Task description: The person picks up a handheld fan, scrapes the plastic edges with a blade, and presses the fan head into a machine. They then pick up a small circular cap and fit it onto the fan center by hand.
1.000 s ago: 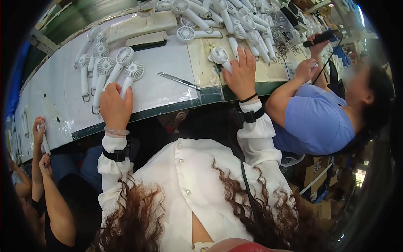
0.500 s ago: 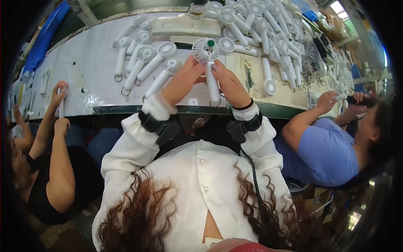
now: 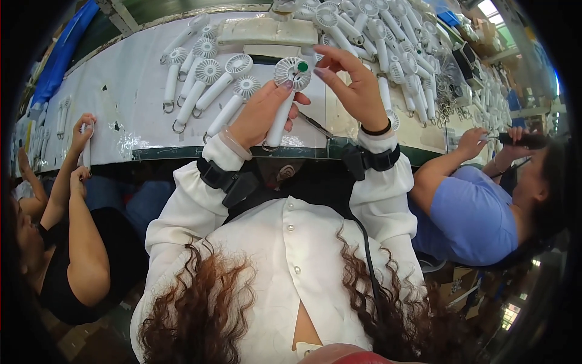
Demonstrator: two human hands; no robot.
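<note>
Left hand (image 3: 265,112) grips a white fan (image 3: 281,118) by its handle, over the table (image 3: 154,136) near its front edge; right hand (image 3: 356,88), loosely open, hangs beside the fan's head, thumb and forefinger apart. Beyond lie more fans (image 3: 208,71).

Worktop (image 3: 142,112): we see a white covering and a dark green front edge.
Pale block (image 3: 267,32): we find it lying lengthwise toward the back.
Utility knife (image 3: 317,125): we see it slanting near the front edge.
Blue sheeting (image 3: 63,51): we spot it at the upper left.
Neighbours: we have a person in black (image 3: 121,252) leftward, a person in blue (image 3: 476,212) rightward.
Cardboard (image 3: 458,284): we notice pieces low on the right.
</note>
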